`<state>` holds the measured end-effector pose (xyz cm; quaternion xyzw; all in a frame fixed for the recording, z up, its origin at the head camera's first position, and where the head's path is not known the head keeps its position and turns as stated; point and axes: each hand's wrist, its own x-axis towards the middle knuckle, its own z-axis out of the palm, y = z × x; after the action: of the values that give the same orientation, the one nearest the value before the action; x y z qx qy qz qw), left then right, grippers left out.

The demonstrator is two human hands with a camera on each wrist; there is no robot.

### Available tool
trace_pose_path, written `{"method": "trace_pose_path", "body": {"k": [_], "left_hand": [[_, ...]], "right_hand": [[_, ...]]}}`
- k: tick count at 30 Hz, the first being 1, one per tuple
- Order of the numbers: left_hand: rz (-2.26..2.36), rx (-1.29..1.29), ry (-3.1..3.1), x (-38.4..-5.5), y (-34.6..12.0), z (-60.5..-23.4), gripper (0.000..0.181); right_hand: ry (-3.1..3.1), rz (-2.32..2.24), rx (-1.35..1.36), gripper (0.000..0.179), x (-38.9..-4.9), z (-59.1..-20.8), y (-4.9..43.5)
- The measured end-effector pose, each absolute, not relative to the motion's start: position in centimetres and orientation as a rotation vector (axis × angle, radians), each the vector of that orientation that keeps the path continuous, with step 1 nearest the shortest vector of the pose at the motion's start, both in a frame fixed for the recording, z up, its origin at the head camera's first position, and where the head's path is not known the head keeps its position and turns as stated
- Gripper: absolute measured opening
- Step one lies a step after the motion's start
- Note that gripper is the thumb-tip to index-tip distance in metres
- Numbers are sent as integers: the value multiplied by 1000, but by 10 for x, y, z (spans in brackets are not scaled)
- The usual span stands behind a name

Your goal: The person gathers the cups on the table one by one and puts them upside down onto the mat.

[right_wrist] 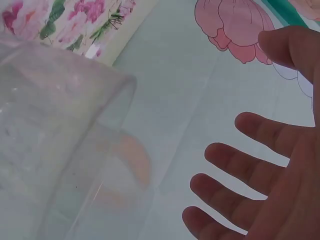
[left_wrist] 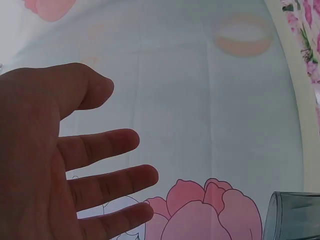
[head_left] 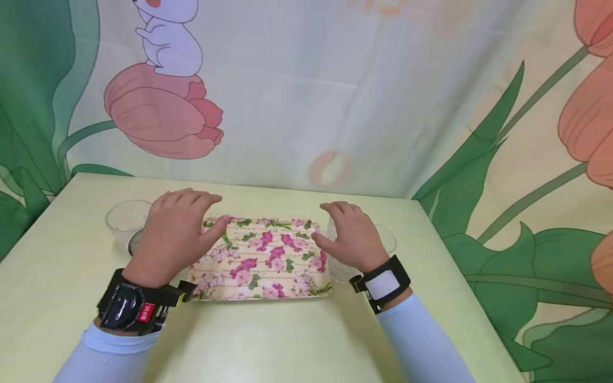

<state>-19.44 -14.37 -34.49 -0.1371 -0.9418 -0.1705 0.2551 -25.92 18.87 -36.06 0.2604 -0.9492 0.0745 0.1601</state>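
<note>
A rectangular tray with a pink floral print lies in the middle of the table. Above its left end hovers my left hand, fingers spread and holding nothing. My right hand is raised at the tray's right end, also with nothing in its grasp. Partly hidden behind that hand is a clear container, its open rim near the fingers in the right wrist view. Beside the left hand stand a clear glass bowl or cup and a dark-rimmed vessel, mostly covered by the hand.
The pale yellow table ends at a hanging cloth printed with tulips and a white animal. More of this cloth, with large green leaves, runs along the right side. A greyish glass shows at the left wrist view's lower right.
</note>
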Motion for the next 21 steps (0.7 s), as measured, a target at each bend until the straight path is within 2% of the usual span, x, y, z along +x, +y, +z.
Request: {"method": "trace_pose_path", "body": {"k": [21], "left_hand": [[-509,-395,-2596,-197,-141,-342,46]], "right_hand": [[-2928,226,670,78,-258,-366,226]]}}
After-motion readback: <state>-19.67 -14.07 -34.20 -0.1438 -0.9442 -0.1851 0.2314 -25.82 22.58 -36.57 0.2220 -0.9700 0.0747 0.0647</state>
